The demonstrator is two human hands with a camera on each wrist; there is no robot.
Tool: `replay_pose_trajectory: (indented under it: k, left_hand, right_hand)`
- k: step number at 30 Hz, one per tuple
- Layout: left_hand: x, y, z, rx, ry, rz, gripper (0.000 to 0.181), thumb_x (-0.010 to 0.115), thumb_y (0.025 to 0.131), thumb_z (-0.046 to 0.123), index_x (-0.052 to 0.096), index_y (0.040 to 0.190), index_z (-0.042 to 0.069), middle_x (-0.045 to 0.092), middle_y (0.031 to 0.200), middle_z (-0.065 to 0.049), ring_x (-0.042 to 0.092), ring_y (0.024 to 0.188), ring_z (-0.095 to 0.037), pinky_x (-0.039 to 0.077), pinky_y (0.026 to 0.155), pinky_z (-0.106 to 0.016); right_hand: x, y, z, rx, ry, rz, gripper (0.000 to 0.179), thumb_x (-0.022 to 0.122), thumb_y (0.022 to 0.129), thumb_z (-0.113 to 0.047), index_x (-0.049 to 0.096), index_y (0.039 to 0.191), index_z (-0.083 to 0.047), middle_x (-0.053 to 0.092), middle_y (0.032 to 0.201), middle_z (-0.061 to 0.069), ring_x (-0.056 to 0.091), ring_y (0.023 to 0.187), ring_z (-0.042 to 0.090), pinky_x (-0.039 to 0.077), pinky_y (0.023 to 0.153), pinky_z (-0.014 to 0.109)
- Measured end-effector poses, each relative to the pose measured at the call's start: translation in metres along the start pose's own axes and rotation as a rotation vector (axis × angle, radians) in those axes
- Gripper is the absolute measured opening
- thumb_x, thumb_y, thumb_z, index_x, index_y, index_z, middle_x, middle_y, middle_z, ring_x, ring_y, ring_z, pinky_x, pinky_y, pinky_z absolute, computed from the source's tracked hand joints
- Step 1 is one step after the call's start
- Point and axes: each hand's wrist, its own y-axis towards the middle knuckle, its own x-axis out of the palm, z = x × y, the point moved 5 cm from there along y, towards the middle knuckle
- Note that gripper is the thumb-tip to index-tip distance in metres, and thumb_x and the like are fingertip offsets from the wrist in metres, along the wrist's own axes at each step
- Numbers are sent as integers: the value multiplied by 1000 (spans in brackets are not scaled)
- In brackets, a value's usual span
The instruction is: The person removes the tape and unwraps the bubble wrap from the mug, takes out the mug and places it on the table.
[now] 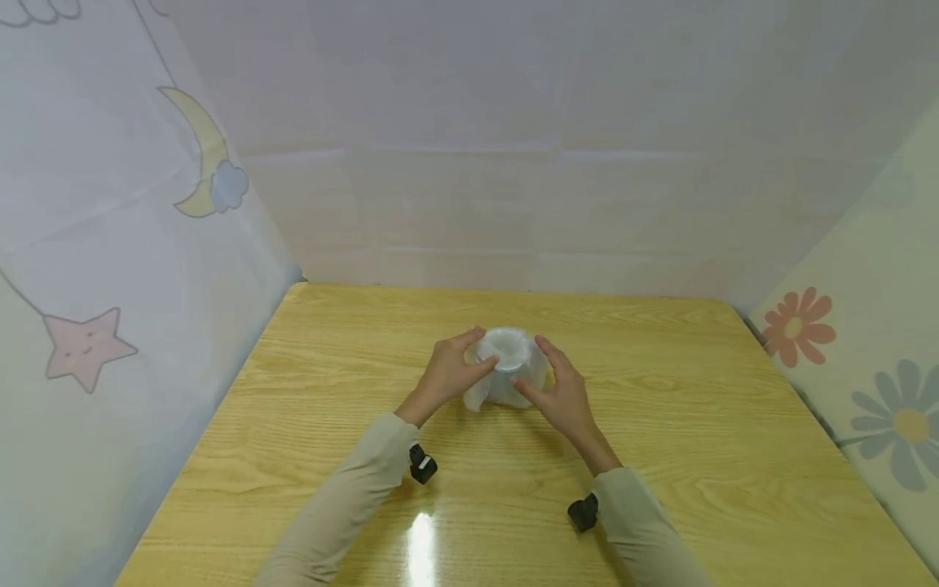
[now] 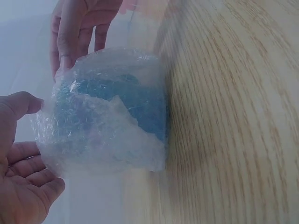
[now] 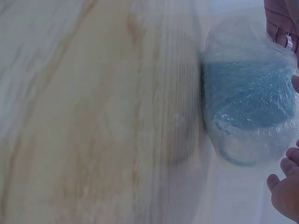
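Note:
A bubble-wrapped bundle rests on the table, with a round rim showing through its clear top. Through the wrap in the left wrist view, the bundle shows something blue inside; its kind is hidden. My left hand holds the left side near the top, thumb towards me and fingers behind. On the opposite side my right hand holds it likewise, thumb in front. A loose flap of wrap hangs at the bundle's front left. From the right wrist view, the bundle stands with its base against the tabletop.
The wood-grain table spreads out on all sides of the bundle. A pale cloth wall rises behind it, and printed cloths flank it left and right. Small black devices are worn at both wrists.

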Motion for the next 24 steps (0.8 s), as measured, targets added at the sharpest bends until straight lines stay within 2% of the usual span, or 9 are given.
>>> replay_pose_trajectory:
  k: [4,13,24]
  left_hand:
    - [1,-1,0,4,5,0,54,69,91,24,54,134,-5,50,138,-18,45,129,-31,40,103,-42]
    - [2,0,1,34,68,8,51,69,91,21,55,133,-5,51,137,-18,46,128,-30,40,104,-42]
    - [4,0,7,45,77,10,45,66,91,17,58,129,-6,51,137,-20,46,128,-33,42,101,-44]
  right_hand:
    - [2,1,1,7,-14,-14,83,77,84,-34,35,149,-2,35,151,17,32,137,38,31,106,58]
    - [7,3,-1,-43,-86,-48,83,78,83,-33,37,149,-4,32,152,19,31,137,40,34,103,60]
    - [10,5,-2,-54,-114,-59,85,79,83,-32,34,150,-4,28,154,17,25,140,37,28,107,59]
